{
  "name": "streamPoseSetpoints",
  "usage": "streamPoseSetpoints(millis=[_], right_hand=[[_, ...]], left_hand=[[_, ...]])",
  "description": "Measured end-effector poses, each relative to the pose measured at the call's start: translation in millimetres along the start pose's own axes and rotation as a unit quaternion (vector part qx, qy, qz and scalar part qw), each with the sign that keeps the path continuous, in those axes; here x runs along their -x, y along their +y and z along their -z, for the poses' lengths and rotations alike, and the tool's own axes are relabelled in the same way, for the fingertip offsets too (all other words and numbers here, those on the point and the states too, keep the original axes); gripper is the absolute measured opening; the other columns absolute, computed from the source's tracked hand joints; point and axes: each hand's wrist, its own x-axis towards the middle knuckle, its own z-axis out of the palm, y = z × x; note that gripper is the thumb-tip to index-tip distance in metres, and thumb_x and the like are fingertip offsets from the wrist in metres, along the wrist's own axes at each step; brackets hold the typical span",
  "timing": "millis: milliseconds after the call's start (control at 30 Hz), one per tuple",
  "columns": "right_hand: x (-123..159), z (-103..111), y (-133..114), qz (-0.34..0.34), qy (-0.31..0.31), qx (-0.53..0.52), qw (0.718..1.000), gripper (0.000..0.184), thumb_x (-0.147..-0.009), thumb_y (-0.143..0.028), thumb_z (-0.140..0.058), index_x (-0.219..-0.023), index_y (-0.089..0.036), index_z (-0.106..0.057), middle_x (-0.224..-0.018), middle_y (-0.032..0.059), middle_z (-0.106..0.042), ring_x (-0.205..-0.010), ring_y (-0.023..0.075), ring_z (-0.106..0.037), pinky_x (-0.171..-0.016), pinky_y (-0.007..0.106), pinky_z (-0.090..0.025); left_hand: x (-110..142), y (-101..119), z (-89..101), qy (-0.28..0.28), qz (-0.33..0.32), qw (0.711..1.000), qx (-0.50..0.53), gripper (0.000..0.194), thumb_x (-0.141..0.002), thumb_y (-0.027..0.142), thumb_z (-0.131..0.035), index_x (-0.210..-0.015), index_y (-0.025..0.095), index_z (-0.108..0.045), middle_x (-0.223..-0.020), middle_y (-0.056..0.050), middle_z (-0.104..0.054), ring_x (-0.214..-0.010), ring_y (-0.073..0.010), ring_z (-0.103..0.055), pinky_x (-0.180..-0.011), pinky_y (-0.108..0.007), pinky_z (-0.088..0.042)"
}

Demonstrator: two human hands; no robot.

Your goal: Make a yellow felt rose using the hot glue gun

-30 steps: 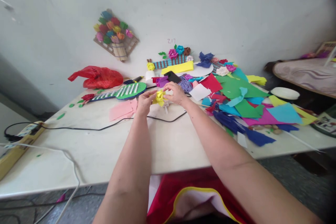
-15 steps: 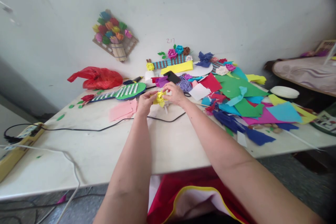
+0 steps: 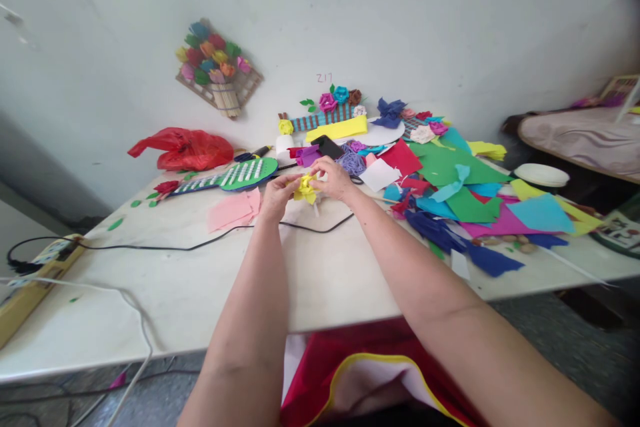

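A small yellow paper flower (image 3: 305, 189) with folded petals is held above the table between my two hands. My left hand (image 3: 278, 196) pinches its left side with thumb and fingers. On the other side, my right hand (image 3: 332, 179) grips the petals near the top right. Pink paper sheets (image 3: 234, 209) lie just left of my left hand. Behind my hands are a purple paper piece (image 3: 308, 155) and a black phone-like object (image 3: 327, 146).
Coloured paper scraps (image 3: 455, 180) pile up on the right of the table. A green guitar-shaped craft (image 3: 249, 174) and a red plastic bag (image 3: 195, 149) lie at the left. A black cable (image 3: 185, 248) crosses the table towards a power strip (image 3: 45, 280).
The yellow flower has shifted and turned slightly between my fingers, and its petals look a little more spread. Both hands stay almost in place, still holding it.
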Motion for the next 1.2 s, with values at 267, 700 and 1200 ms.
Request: streamPoseSetpoints(millis=[267, 700, 1200], right_hand=[[-0.3, -0.5, 1.7, 0.002, 0.005, 0.014, 1.000, 0.014, -0.070, -0.021, -0.067, -0.082, -0.020, -0.062, -0.099, 0.0033, -0.061, -0.074, 0.0145, -0.053, -0.077, 0.032, -0.046], [0.6, 1.8, -0.2, -0.033, -0.007, 0.006, 0.999, 0.027, -0.068, -0.025, -0.067, -0.093, -0.021, -0.060, -0.097, 0.0020, -0.065, -0.077, 0.0164, -0.057, -0.074, 0.032, -0.045], [1.4, 3.1, -5.4, -0.030, -0.020, -0.006, 0.999, 0.030, -0.068, -0.020, -0.067, -0.098, -0.020, -0.061, -0.106, 0.0031, -0.067, -0.076, 0.0156, -0.056, -0.075, 0.032, -0.047]], left_hand=[[0.2, -0.4, 1.1, -0.015, 0.001, 1.000, -0.010, 0.049, -0.046, 0.051, -0.091, -0.079, 0.017, -0.077, -0.075, -0.005, -0.074, -0.065, -0.0154, -0.063, -0.063, -0.027, -0.051], [1.3, 1.1, -2.1, -0.010, 0.008, 1.000, -0.007, 0.052, -0.041, 0.041, -0.095, -0.083, 0.016, -0.075, -0.075, -0.005, -0.074, -0.065, -0.0163, -0.065, -0.065, -0.030, -0.052], [0.3, 0.3, -1.2, -0.011, -0.004, 1.000, -0.026, 0.051, -0.039, 0.042, -0.095, -0.077, 0.016, -0.073, -0.074, -0.004, -0.073, -0.062, -0.0152, -0.063, -0.064, -0.029, -0.051]])
